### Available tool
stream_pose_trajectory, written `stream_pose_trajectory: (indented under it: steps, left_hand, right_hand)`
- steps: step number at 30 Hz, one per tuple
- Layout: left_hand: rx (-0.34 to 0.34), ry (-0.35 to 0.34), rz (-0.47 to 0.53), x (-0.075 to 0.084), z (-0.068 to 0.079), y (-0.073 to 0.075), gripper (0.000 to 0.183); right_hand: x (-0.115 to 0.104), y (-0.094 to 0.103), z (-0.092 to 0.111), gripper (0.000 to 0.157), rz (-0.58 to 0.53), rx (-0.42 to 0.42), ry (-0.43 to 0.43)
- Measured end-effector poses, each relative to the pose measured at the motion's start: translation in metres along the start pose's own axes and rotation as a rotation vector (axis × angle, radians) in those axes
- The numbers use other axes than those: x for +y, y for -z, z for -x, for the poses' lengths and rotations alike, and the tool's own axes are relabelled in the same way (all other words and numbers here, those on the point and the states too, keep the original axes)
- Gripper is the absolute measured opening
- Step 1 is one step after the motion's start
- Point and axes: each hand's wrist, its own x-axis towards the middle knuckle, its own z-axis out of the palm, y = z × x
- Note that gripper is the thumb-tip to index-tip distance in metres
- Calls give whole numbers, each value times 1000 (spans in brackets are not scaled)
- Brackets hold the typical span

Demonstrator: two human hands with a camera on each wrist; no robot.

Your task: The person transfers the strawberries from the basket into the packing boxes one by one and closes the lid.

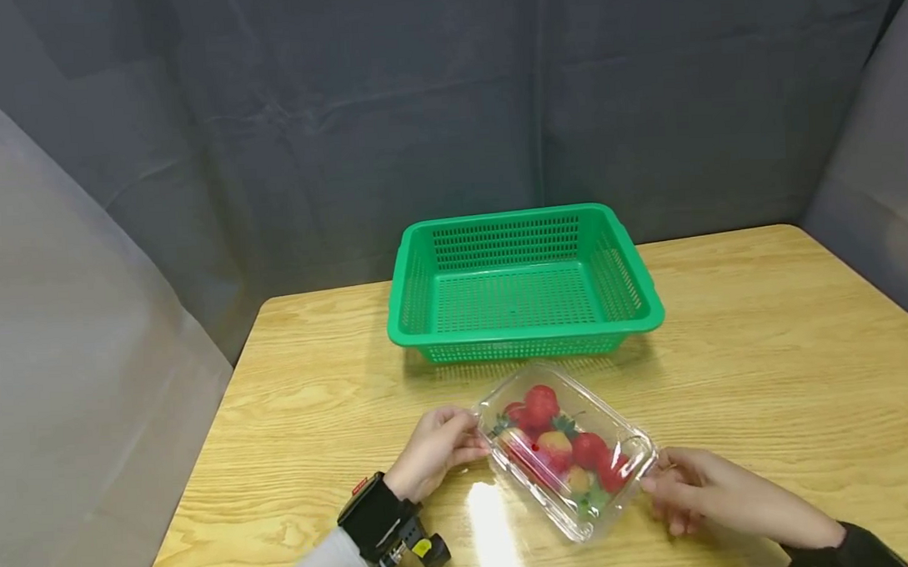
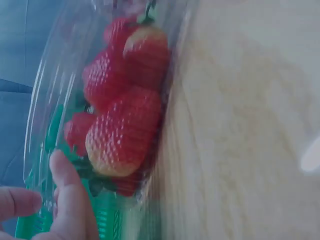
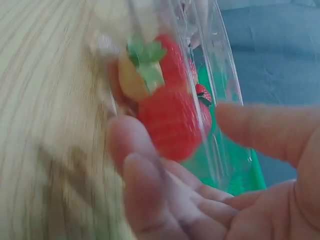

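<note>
A clear plastic clamshell box (image 1: pixel 523 491) of strawberries lies at a slant over the table, just in front of the green basket. Red and partly pale strawberries (image 2: pixel 125 130) with green leaves show through its plastic. My left hand (image 1: pixel 446 446) pinches the box's left corner between thumb and fingers at the rim. At the opposite corner, my right hand (image 1: pixel 701 488) holds the box's end, thumb along the rim side. In the right wrist view its fingers (image 3: pixel 137 145) curl at the lower side of the box, facing the thumb across that end.
A green plastic basket (image 1: pixel 527 334) with slotted walls stands upright behind the box, with nothing in it. The wooden table (image 1: pixel 787 347) runs back to a dark grey curtain (image 1: pixel 329 154). Pale cloth panels (image 1: pixel 73 330) flank both sides.
</note>
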Motion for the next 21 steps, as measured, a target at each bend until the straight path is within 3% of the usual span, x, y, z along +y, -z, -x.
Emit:
stream_pose_trajectory:
  steps: [3,7,13,21]
  left_hand:
    - [-17,10,27,-2,5,2,18]
    - [-50,37,55,-3,11,5,9]
    - [-126,78,94,-6,19,9,5]
    - [-166,93,137,-10,25,10,6]
  right_hand:
    - [1,4,-7,25,-110,-30,38]
    - [-1,14,-18,29,-210,0,15]
    - [-5,26,-41,38,-278,113,-48]
    - [-4,34,-64,45,-293,156,-3]
